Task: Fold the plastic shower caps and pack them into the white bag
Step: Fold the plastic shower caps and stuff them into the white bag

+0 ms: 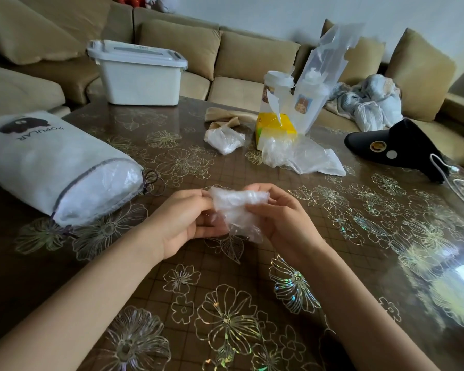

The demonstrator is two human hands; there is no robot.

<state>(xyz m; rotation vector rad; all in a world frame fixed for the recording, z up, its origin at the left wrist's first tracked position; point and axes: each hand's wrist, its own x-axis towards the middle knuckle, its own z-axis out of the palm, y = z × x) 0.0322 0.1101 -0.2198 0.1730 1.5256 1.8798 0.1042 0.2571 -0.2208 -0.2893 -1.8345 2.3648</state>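
A crumpled clear plastic shower cap (237, 210) hangs between both hands just above the table's middle. My left hand (182, 223) pinches its left edge and my right hand (284, 218) pinches its right side, fingers curled round the film. The white drawstring bag (38, 162) lies on its side at the left, its open mouth facing me and stuffed with clear plastic. More shower caps lie farther back: a small bunched one (224, 141) and a larger loose heap (300, 156).
A floral glass-topped table (225, 303) fills the foreground. Behind stand a white lidded bin (140, 73), a yellow box (272, 127), plastic cups in a clear bag (306, 89) and a black pouch (394, 148) with a white cable. A beige sofa surrounds the table.
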